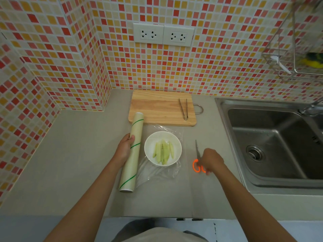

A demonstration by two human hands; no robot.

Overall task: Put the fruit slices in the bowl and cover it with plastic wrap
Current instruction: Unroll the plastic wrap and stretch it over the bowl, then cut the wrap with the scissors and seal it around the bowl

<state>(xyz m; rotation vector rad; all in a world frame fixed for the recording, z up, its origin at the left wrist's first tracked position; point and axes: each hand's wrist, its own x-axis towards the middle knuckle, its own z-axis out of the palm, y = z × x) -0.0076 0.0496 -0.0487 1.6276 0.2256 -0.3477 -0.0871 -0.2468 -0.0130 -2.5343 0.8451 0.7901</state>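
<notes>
Plastic wrap point(157, 170) runs out from the roll point(132, 151) and over the white bowl point(162, 148), most likely so the sheet can be cut free once it spans the rim. The left hand point(124, 148) is wrapped around the middle of the roll, thumb on top, apparently pinning it to the counter point(70, 172) just left of the bowl to keep the film taut. The right hand point(211, 160) is on the orange handles of the scissors point(198, 158) to the bowl's right, fingers curled (blur hides whether they are through the loops). Blades point away, resting flat. Inside the bowl lie the pale green fruit slices point(163, 151), side by side. Beyond it, the cutting board point(157, 107) carries only metal tongs point(183, 109); the sink point(272, 137) sits empty.
</notes>
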